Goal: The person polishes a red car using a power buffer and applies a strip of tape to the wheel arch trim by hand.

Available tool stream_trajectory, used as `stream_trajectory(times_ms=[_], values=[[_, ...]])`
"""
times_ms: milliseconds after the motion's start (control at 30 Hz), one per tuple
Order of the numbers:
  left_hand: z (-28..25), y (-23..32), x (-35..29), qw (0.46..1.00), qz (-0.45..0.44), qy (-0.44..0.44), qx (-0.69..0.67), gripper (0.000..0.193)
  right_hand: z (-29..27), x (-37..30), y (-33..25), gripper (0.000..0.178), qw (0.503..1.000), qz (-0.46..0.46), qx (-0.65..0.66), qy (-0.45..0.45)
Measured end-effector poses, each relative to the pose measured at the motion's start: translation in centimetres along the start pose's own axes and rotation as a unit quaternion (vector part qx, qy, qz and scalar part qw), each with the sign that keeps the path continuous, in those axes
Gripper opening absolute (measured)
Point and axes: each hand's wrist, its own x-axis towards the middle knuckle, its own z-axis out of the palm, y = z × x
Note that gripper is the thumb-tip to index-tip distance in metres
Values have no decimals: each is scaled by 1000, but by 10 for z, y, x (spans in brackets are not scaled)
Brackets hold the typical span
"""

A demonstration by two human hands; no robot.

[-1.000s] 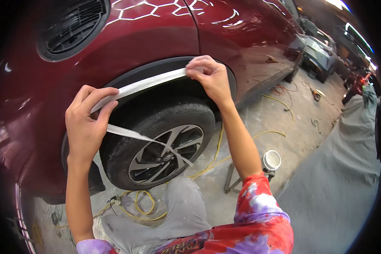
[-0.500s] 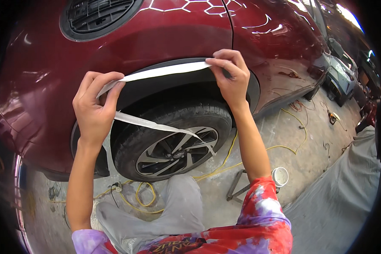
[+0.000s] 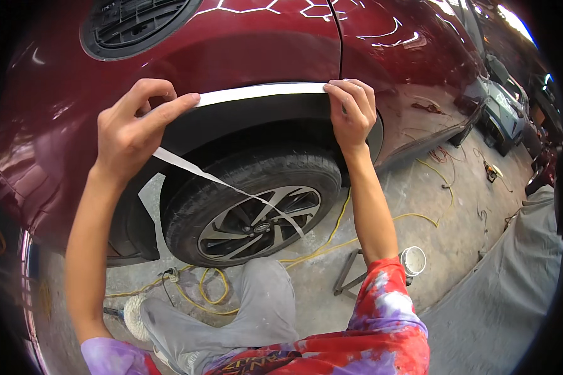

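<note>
Nearest are the person's grey cloth trousers (image 3: 266, 300), dusty and wrinkled, and the soft sleeve (image 3: 388, 306) in red, white and purple. At the left foot lies a fluffy white pad (image 3: 136, 317).

Farther up, the left hand (image 3: 128, 134) has its thumb and forefinger closed on a white strip (image 3: 263, 93). The right hand (image 3: 353, 112) pinches the other end with its fingertips, below the panel seam. It seems that both hands pull apart a little, so the strip is straight and flat. It lies along the upper edge of the black wheel-arch trim (image 3: 250, 115); whether it sticks there, I cannot tell. From the left hand a narrow, twisted loose tail (image 3: 197, 169) hangs before the wheel.

Behind are the ribbed rubber tyre (image 3: 184, 222), the spoked metal rim (image 3: 259, 228) and the glossy, curved dark red panel (image 3: 250, 56).

On the concrete floor, to the right, there are a bendy yellow cord (image 3: 413, 215), a round white tub (image 3: 413, 260) and a creased grey cover (image 3: 500, 287). Farthest is a grey vehicle (image 3: 503, 109).
</note>
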Motion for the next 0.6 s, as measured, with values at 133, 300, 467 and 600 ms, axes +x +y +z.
stream_trajectory(times_ms=[133, 300, 467, 600], values=[[-6, -7, 14, 999, 38, -30, 2, 37, -2, -9, 6, 27, 999, 32, -15, 4], [-8, -4, 17, 996, 47, -49, 49, 29, -4, -9, 5, 30, 999, 34, -25, -6], [-10, -5, 14, 992, 31, -71, 101, 36, -4, -13, 6, 33, 999, 37, -29, -15], [-10, -5, 19, 990, 34, -67, 115, 40, -5, -17, 6, 36, 998, 42, -45, -22]])
